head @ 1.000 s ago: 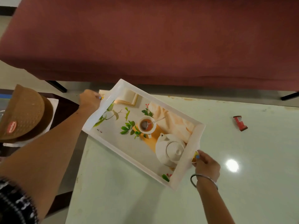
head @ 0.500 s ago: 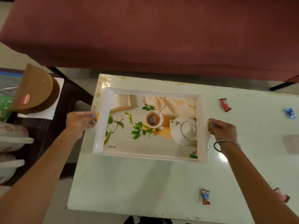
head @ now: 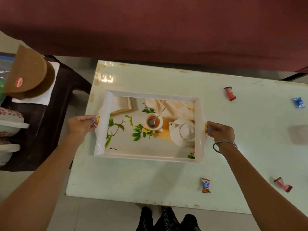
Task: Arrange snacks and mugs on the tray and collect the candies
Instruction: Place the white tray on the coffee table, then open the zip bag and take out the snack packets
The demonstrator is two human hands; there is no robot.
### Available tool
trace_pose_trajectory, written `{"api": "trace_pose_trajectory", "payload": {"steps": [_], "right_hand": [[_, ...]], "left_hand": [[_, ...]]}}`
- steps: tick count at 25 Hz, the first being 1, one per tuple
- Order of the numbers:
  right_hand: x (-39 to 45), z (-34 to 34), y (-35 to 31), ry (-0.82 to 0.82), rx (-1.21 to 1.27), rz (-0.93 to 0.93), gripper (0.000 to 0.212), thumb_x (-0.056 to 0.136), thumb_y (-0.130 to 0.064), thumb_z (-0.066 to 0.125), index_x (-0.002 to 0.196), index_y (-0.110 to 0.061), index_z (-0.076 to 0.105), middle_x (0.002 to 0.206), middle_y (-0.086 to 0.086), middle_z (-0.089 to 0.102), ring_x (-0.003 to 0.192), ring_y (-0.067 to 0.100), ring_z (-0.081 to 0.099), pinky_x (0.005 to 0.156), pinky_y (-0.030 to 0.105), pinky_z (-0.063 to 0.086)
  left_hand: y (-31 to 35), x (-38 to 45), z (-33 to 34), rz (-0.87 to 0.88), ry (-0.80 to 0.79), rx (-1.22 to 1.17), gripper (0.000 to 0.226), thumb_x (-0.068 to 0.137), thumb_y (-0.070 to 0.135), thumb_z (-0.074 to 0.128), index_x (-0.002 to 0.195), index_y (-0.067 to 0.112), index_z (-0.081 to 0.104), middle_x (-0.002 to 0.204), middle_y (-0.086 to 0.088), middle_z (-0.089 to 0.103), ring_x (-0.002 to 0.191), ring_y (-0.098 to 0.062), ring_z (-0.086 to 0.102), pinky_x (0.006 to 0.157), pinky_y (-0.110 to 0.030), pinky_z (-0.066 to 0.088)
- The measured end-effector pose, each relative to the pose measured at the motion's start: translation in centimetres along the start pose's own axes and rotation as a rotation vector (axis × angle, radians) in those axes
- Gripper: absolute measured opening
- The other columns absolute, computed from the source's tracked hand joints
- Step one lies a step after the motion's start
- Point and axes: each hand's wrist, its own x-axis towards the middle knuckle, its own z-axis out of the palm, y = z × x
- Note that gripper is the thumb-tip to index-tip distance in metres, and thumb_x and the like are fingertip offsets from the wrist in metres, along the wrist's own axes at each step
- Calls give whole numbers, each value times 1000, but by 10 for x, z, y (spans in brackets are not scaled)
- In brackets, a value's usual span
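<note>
White and glossy, a rectangular plastic tray (head: 150,94) printed with a teapot and teacup picture lies flat on a pale shiny table (head: 133,180). The left hand (head: 80,126) pinches its left handle; the right hand (head: 220,132), with a metal bangle, pinches its right handle. Four crinkly wrapped candies lie scattered: red (head: 230,93), blue (head: 299,103), blue-orange (head: 206,185), and another red (head: 282,184). Stacked items on the left are cut off.

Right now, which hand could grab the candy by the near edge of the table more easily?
The right hand. That candy lies on its side of the tray; the left hand grips the far handle.
</note>
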Motion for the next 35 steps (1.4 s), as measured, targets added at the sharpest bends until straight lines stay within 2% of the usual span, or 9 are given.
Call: {"api": "trace_pose_trajectory", "payload": {"steps": [7, 11, 15, 19, 23, 26, 29, 32, 35], "right_hand": [[2, 4, 6, -10, -21, -7, 28, 80, 3, 66, 106, -5, 69, 108, 15, 70, 88, 23, 65, 87, 29, 52], [1, 6, 6, 10, -44, -22, 27, 80, 1, 67, 106, -5, 70, 106, 15, 70, 88, 24, 66, 85, 27, 51], [-1, 8, 2, 24, -105, -31, 27, 81, 2, 65, 106, -5, 69, 106, 16, 70, 95, 31, 67, 90, 32, 52], [-6, 9, -9, 75, -279, -75, 27, 83, 1, 61, 109, -4, 68, 108, 17, 70, 102, 31, 65, 97, 32, 45], [-19, 11, -39, 133, -356, -267, 34, 88, -12, 60, 121, -6, 59, 121, 14, 64, 110, 28, 61, 96, 34, 44], [-38, 16, -80, 112, -324, -445, 38, 91, -22, 56, 127, -8, 53, 127, 15, 60, 116, 30, 57, 97, 39, 44], [-74, 34, -136, -8, -305, -634, 40, 92, -26, 54, 128, -9, 52, 131, 14, 58, 120, 30, 55, 99, 36, 41], [-120, 58, -190, -150, -287, -806, 43, 93, -29, 53, 130, -8, 50, 134, 12, 56, 123, 28, 52, 103, 36, 39], [-171, 84, -235, -292, -278, -944, 46, 94, -32, 49, 133, -9, 47, 136, 10, 53, 126, 26, 49, 105, 38, 39]], "left_hand": [[-7, 3, 0, -14, 38, 20, 20, 79, 3, 67, 99, 4, 68, 118, -16, 63, 94, -29, 64, 82, -39, 56], [-9, 3, 0, -18, 49, 2, 20, 79, 2, 67, 99, 4, 68, 117, -16, 63, 90, -26, 63, 76, -35, 55], [-10, 3, -1, -7, 57, 12, 18, 77, 3, 69, 95, 7, 69, 114, -14, 64, 88, -26, 63, 70, -32, 55], [-13, 0, -1, 52, 87, 75, 25, 79, 6, 69, 104, 6, 68, 114, -14, 65, 99, -29, 63, 86, -40, 54], [1, -22, -5, 236, 142, 185, 40, 85, 14, 63, 124, 7, 56, 121, -15, 63, 109, -29, 60, 95, -39, 47], [24, -54, -19, 343, 121, 141, 47, 87, 14, 60, 132, 5, 46, 126, -16, 59, 112, -27, 59, 99, -36, 44], [39, -98, -47, 416, 144, 83, 44, 87, 14, 59, 129, 3, 49, 126, -16, 59, 110, -26, 59, 93, -29, 44], [44, -137, -86, 449, 229, 36, 42, 87, 15, 59, 127, 3, 50, 126, -17, 58, 113, -29, 57, 98, -42, 47], [47, -165, -135, 452, 368, -6, 43, 87, 17, 60, 126, 3, 51, 126, -17, 59, 114, -29, 56, 98, -45, 47]]}}
